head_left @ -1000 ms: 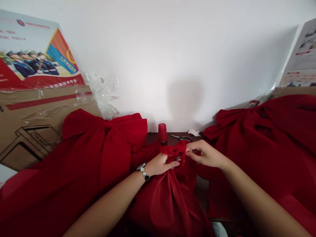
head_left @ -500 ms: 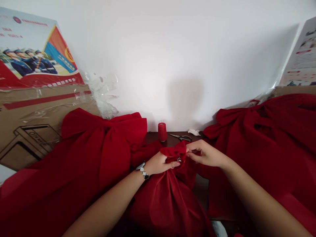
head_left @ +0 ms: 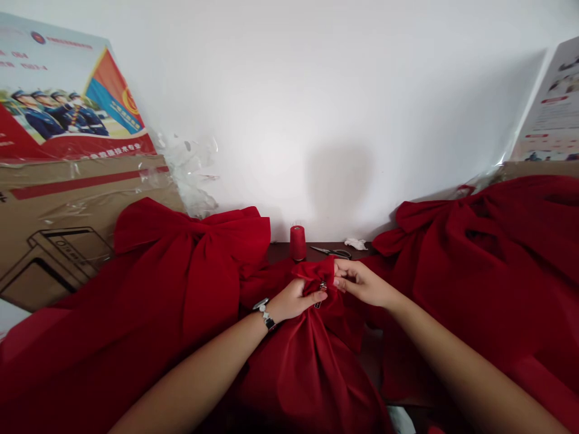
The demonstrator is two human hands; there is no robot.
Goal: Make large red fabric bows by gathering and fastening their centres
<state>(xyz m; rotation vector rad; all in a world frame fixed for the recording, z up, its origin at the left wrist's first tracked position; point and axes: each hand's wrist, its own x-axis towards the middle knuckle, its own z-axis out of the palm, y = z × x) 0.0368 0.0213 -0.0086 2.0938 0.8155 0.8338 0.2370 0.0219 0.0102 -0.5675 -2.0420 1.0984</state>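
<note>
My left hand (head_left: 294, 300) is closed round the gathered middle of a red fabric bow (head_left: 312, 361), thumb across the front. Just above and below that thumb shows a small metal piece (head_left: 322, 286) with a dark tab, perhaps a zipper pull. My right hand (head_left: 362, 282) pinches at the right edge of the same gathers, fingertips against the cloth. Whether a needle or thread is between those fingers cannot be made out. Below my hands the cloth falls in long folds. A watch and a bracelet (head_left: 266, 316) are on my left wrist.
Behind my hands stand a red thread spool (head_left: 297, 243) with thin pins on top, scissors (head_left: 332, 252) and crumpled white tissue (head_left: 356, 243). Large red bows lie at left (head_left: 194, 241) and right (head_left: 452, 241). A printed cardboard box (head_left: 90, 205) and the white wall (head_left: 271, 120) bound the space.
My right hand has moved slightly left, its fingertips now against the gathered cloth. The metal piece has shifted a little up and left, its dark tab now showing below my left thumb.
</note>
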